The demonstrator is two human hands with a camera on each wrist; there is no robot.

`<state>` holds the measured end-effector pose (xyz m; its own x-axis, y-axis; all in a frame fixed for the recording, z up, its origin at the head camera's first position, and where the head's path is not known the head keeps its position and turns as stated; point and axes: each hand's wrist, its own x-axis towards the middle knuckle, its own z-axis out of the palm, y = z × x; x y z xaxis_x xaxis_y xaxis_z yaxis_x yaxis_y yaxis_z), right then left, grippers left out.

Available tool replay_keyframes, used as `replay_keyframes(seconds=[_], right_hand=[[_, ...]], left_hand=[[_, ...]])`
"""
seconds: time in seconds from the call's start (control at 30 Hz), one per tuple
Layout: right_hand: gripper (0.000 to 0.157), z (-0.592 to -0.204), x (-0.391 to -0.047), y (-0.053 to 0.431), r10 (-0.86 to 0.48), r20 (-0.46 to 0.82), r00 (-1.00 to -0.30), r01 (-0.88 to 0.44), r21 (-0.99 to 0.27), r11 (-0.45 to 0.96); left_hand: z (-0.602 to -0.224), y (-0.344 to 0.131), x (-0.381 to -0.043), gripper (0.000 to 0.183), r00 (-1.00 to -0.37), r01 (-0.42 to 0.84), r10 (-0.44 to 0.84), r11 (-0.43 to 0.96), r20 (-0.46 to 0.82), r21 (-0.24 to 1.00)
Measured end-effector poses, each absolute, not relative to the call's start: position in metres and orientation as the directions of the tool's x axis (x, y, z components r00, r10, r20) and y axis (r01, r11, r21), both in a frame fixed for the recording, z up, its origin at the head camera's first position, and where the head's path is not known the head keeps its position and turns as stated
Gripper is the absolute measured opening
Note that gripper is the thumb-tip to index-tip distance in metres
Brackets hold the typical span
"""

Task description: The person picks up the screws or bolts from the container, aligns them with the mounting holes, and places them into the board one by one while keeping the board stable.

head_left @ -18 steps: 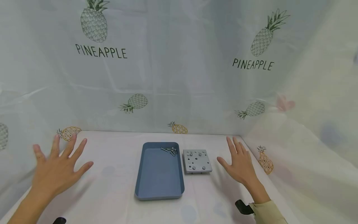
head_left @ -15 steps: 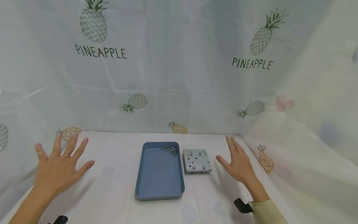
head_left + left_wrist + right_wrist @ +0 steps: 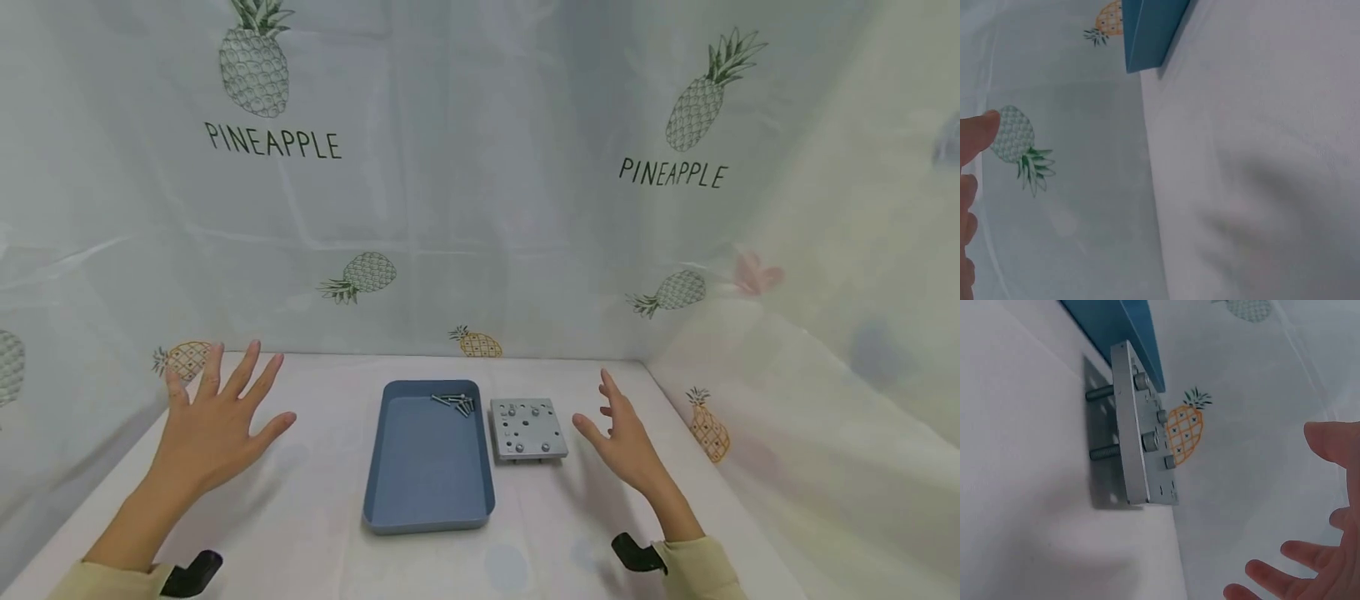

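Observation:
My left hand [image 3: 213, 429] hovers over the left part of the table, fingers spread, holding nothing. To the right of the metal plate, my right hand [image 3: 626, 442] is in the air with its thumb apart from the fingers; it holds nothing either. Between the hands lies a blue tray [image 3: 427, 475] with several screws [image 3: 459, 403] in its far right corner. Just right of the tray is the silver metal plate [image 3: 528, 430], drilled with holes. In the right wrist view, bolts [image 3: 1104, 452] pass through the plate and hold it up off the table.
A white cloth [image 3: 322, 508] covers the table. Behind it hangs a pale curtain [image 3: 510, 208] with pineapple prints, which continues along both sides. A black strap mount [image 3: 193, 573] sits at the left wrist, another mount [image 3: 637, 553] at the right.
My left hand has moved right, towards the tray, and its sleeve has come into view. My right hand has shifted slightly left and turned more side-on. Tray, screws and plate stay put.

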<state>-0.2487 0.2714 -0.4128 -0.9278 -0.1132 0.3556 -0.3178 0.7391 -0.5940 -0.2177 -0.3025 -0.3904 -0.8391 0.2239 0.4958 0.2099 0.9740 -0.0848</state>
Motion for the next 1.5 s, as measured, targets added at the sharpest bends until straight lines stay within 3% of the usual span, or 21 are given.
replay_keyframes(seconds=[0.4,0.8,1.5], right_hand=[[0.091,-0.427,-0.246,0.266,-0.047,0.216,-0.975,-0.199,-0.765,0.613],[0.087,-0.443,-0.246,0.252,-0.009,0.149,-0.989,-0.131,-0.835,0.535],[0.086,-0.472,-0.246,0.242,0.018,0.085,-0.996,-0.072,-0.925,0.373]], left_hand=[[-0.384,-0.253,-0.244,0.090,-0.866,0.277,0.239,0.960,0.440,0.025],[-0.376,-0.208,-0.269,0.081,-0.864,0.370,0.298,0.922,0.405,0.110],[-0.388,-0.133,-0.323,0.058,-0.930,0.367,0.263,0.713,0.258,0.597]])
